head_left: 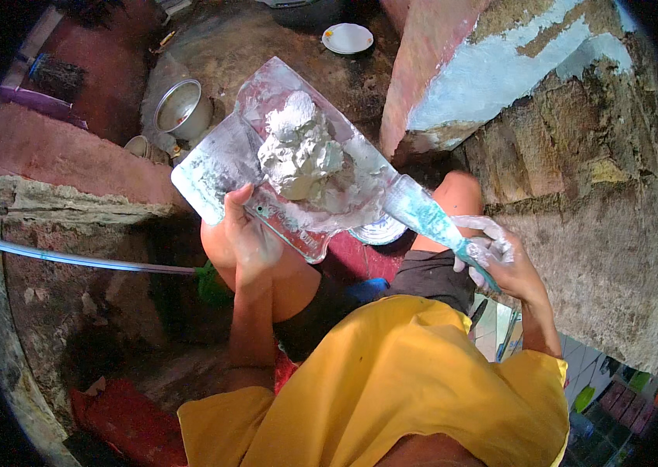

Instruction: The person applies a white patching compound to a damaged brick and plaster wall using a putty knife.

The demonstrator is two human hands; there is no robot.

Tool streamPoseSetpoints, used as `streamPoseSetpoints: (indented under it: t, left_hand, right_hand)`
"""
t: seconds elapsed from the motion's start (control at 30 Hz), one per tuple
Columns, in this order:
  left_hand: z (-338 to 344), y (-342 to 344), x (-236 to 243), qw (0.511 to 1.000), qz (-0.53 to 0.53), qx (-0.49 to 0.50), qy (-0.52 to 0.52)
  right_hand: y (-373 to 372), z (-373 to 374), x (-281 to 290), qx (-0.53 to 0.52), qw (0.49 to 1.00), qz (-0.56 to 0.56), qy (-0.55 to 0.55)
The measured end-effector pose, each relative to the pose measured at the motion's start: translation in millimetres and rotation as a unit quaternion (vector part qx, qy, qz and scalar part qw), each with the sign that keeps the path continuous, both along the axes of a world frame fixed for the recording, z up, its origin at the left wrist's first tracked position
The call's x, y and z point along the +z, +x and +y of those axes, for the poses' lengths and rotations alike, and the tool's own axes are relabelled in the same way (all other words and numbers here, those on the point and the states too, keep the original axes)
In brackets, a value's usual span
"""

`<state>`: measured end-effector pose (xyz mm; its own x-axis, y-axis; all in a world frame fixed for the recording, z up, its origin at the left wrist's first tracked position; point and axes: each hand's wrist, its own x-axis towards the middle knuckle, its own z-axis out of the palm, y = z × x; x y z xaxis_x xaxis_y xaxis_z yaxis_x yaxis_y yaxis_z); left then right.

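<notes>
Putty board (220,167) edge in left hand (247,233), wall (601,233) near

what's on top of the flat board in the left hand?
A heaped lump of white putty sits on the board, smeared around it. The right hand holds a putty knife at its edge. The board surface under the lump is hidden.

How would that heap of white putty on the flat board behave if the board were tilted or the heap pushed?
The putty heap looks thick and lumpy, so it would probably smear rather than roll. Smears on the board suggest it sticks and may cling when tilted. The left hand holds one edge only, so the load likely feels heavy.
</notes>
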<state>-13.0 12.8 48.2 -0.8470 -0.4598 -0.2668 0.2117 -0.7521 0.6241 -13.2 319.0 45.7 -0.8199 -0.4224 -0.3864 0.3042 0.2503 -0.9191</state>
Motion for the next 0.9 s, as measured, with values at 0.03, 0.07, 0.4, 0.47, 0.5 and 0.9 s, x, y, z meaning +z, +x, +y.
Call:
streamPoseSetpoints:
  t: [0.03, 0.07, 0.4, 0.47, 0.5, 0.9]
  left_hand:
    - [0, -1, -1, 1.000, 0.000, 0.001, 0.003]
    - [-3, -1, -3, 1.000, 0.001, -0.001, -0.008]
    - [8, 10, -1, 0.986, -0.005, 0.010, -0.169]
    - [7, 12, -1, 0.972, -0.007, 0.001, -0.236]
    - [6, 13, 0, 0.966, -0.008, -0.007, -0.258]
    - [-7, -2, -11, 0.905, -0.140, 0.013, -0.402]
  right_hand:
    - [0, -2, -1, -0.003, 1.000, -0.001, 0.009]
    - [0, -4, -2, -0.006, 1.000, -0.003, 0.018]
    - [4, -25, -20, -0.018, 0.997, 0.019, -0.077]
    - [3, -29, -23, -0.026, 0.994, 0.036, -0.095]
    - [3, -31, -22, -0.032, 0.994, 0.044, -0.094]
    - [-27, -2, 2, -0.105, 0.971, 0.167, -0.132]
